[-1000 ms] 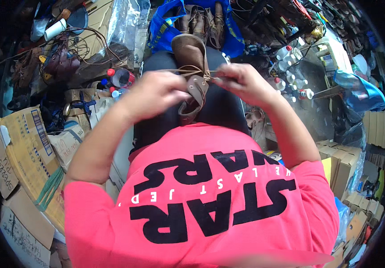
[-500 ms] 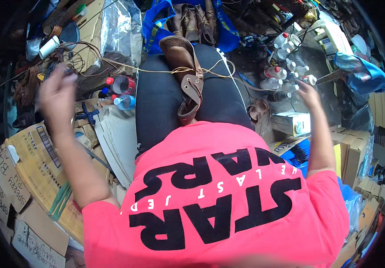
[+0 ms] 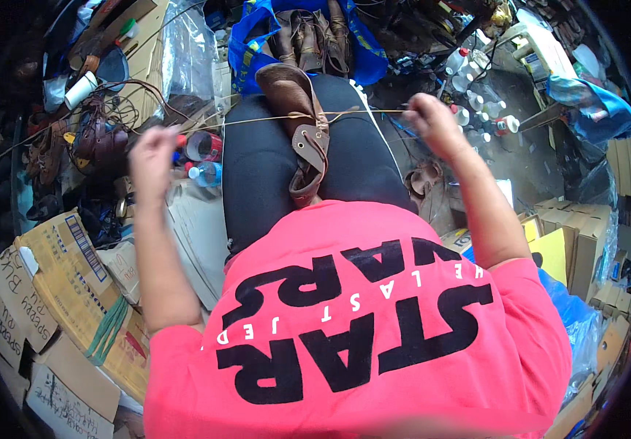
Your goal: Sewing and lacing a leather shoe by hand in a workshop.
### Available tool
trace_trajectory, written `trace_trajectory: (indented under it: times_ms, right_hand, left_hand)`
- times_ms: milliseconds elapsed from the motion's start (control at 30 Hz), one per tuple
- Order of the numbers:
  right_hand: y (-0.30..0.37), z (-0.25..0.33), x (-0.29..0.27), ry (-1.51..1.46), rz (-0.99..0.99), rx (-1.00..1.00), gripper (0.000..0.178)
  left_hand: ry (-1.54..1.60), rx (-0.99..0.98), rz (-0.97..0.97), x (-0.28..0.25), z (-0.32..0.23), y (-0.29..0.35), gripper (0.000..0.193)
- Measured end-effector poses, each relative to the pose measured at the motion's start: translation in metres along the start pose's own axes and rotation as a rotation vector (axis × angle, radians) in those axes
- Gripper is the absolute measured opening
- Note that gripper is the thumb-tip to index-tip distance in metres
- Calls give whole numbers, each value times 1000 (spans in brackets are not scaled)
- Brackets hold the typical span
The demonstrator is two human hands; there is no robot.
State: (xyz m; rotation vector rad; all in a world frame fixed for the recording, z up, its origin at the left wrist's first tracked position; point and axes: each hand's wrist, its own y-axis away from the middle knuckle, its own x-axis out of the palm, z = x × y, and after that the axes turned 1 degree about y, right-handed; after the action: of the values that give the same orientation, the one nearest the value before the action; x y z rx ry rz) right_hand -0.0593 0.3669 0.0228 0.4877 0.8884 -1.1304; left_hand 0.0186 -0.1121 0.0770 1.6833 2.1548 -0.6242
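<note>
A brown leather shoe upper (image 3: 291, 91) with metal eyelets and a dark lace rests upright between my thighs. A thin tan thread (image 3: 257, 120) runs through it and stretches almost straight out to both sides. My right hand (image 3: 436, 128) is closed on the thread's right end, right of my knees. Over on the left, my left hand (image 3: 154, 157) is closed at the other end; it is slightly blurred, and its fingertips largely hide the thread there.
Beyond my knees stands a blue bag (image 3: 368, 55) with several brown leather shoes. Plastic bottles (image 3: 478, 117) stand on the right, with more bottles (image 3: 203, 146) beside my left leg. Cardboard boxes (image 3: 74, 271) lie at left; a blue cloth (image 3: 593, 113) hangs far right.
Both hands have moved inward, the left also lower and the right slightly higher. The thread, loose and looped before, is now drawn nearly taut.
</note>
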Motion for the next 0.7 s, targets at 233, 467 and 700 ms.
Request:
trace_trajectory:
  times_ms: [233, 467, 700]
  right_hand:
    - [23, -82, -24, -58, 81, 355, 17]
    - [-25, -4, -11, -434, 108, 208, 25]
    - [-76, 66, 23, -269, 232, -238, 12]
  left_hand:
    - [-504, -406, -190, -85, 45, 12, 27]
    - [-287, 411, 178, 98, -62, -16, 49]
    - [-305, 198, 770, 156, -86, -67, 30]
